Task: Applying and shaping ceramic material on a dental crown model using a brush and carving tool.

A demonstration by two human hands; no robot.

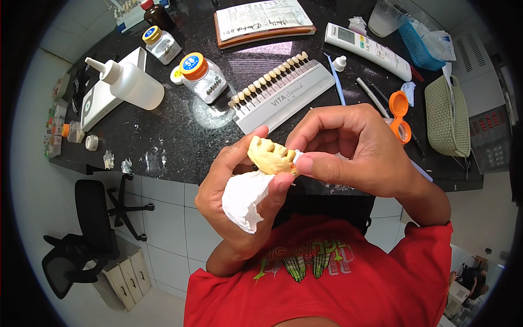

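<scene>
Head view looks down on a black speckled desk [180, 131] that fills the picture from nine o'clock through three o'clock. Below it, at six o'clock, comes the person's red shirt [327, 283]. At seven o'clock a black office chair [90, 229] stands on the tiled floor. On the desk, a white tooth shade guide [286, 92] lies at twelve o'clock, with a white squeeze bottle [131, 82] at ten o'clock, an orange-capped jar [202, 77] just beside it, and a white remote control [368, 50] at one o'clock. A woven green basket [447, 117] sits at three o'clock. Both hands meet at the centre. The right hand [354, 150] is curled, thumb and fingertips pinching a yellow plaster dental cast [269, 157]. The left hand [234, 191] cups the cast from below, fingers closed around it and a crumpled white tissue [245, 199] hanging from the palm.
</scene>
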